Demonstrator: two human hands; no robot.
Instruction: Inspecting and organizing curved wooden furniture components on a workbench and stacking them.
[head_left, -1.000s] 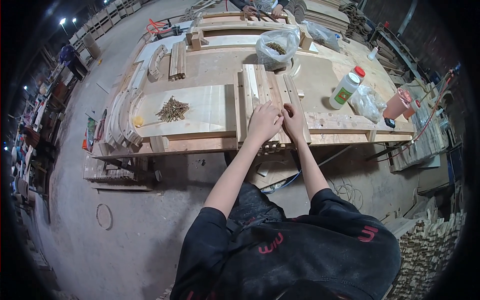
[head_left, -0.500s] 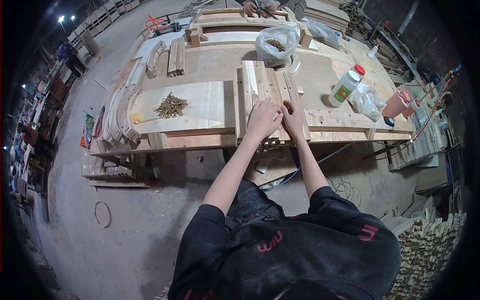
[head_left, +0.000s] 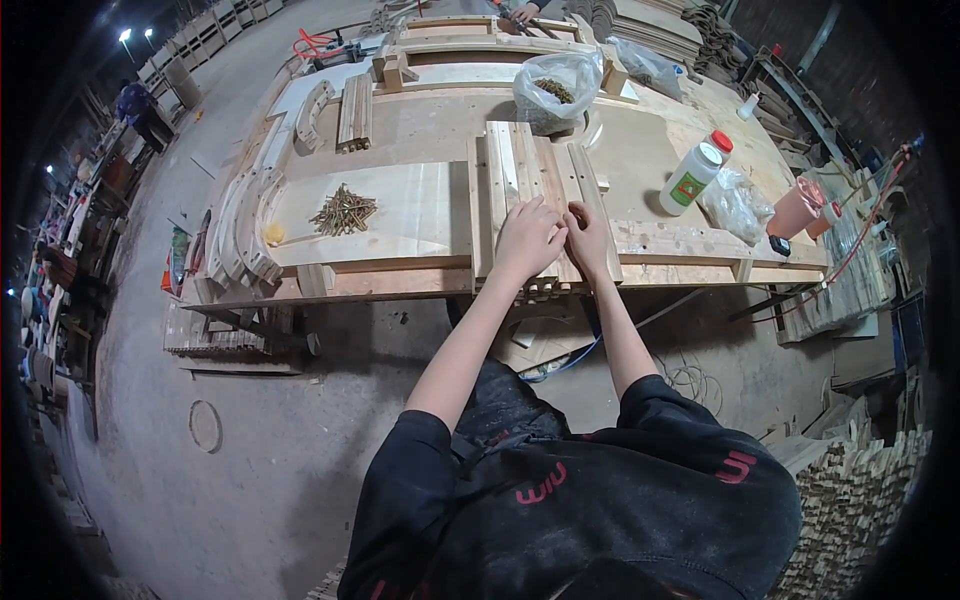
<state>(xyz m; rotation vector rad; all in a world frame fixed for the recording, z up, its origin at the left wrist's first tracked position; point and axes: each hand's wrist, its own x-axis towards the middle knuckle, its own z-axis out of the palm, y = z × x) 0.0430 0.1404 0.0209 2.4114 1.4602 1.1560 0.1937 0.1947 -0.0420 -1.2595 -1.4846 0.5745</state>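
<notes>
A stack of long pale wooden slats (head_left: pixel 513 165) lies side by side at the table's front edge, pointing away from me. My left hand (head_left: pixel 530 238) rests palm down across the slats, fingers stretched forward and lying flat. Close beside it, my right hand (head_left: pixel 588 238) is on the right-hand slats with its fingers bent inward; whatever may be between them is hidden. The fingertips of both hands almost meet. To the left, a loose heap of brass-coloured screws (head_left: pixel 343 210) lies on a pale board (head_left: pixel 415 205).
Curved wooden pieces (head_left: pixel 235 230) line the table's left side. Beyond the slats stands a clear bag of small fasteners (head_left: pixel 555 90). White bottles (head_left: pixel 690 180), a plastic bag (head_left: pixel 738 205) and a pink container (head_left: pixel 795 207) stand right. Across the table, another person's hand (head_left: pixel 525 12) works at a wooden frame.
My hands stay in nearly the same place on the slats. Across the table, the other person's hands have shifted, and only one shows clearly now.
</notes>
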